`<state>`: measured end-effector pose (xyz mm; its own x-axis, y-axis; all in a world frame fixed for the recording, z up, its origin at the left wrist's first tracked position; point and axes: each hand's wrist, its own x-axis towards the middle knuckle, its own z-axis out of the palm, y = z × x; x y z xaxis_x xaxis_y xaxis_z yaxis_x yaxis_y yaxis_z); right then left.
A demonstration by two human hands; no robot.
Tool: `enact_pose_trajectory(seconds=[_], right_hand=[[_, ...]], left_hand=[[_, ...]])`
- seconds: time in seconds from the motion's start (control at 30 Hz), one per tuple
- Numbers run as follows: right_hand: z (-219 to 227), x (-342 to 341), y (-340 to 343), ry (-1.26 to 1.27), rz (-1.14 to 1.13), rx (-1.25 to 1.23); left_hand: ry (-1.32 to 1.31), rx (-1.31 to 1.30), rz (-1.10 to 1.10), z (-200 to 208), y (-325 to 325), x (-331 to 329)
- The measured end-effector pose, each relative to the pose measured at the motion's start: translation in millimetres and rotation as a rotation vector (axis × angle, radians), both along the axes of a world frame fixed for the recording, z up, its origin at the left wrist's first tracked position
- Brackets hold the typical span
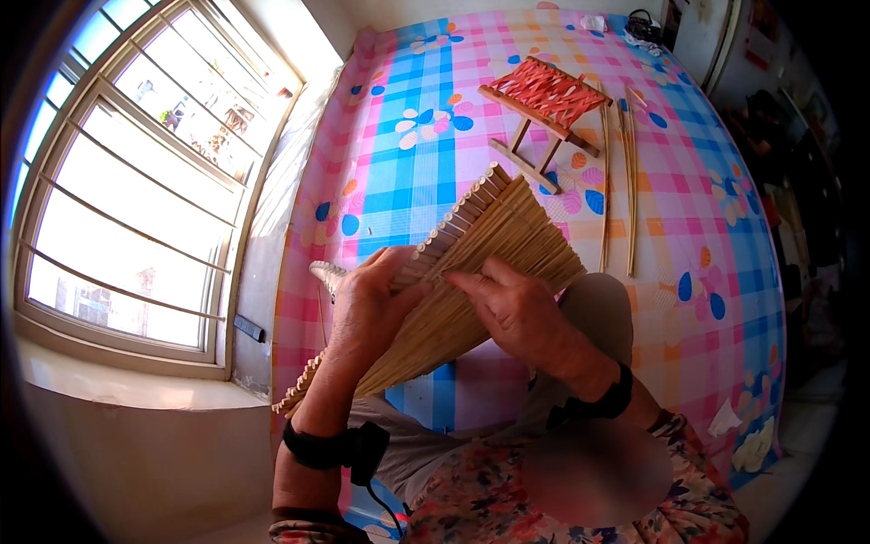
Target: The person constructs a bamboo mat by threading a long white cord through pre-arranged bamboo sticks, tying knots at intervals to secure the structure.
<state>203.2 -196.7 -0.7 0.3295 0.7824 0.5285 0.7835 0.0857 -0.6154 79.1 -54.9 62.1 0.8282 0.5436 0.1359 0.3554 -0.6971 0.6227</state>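
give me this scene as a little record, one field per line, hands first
left hand: gripping the stalk mat near a row of cut ends
right hand: on the mat's upper face, index finger extended toward the left thumb
work: tan stalks laid side by side, held tilted
stool: red woven seat, wooden legs, beyond the mat
sticks: long, thin, lying right of the stool
surface: checked, flowered sheet
window: barred, at left

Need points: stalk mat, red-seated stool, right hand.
Stalk mat [432, 330]: head view, middle of its flat stalk face.
Red-seated stool [549, 93]: head view, middle of the woven seat.
Right hand [518, 313]: head view, back of the hand.
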Motion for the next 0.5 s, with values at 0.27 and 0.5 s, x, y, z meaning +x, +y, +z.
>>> enact_pose_trajectory(seconds=[0.27,0.5], right_hand=[[5.4,-2.4,-1.1,-0.022,-0.002,-0.009],[9.7,-6.3,-6.3,-0.04,0.002,-0.032]], left_hand=[[-0.026,0.034,-0.008,-4.9,1.5,-3.3],[-0.046,0.051,0.014,-7.7,-8.4,-3.6]])
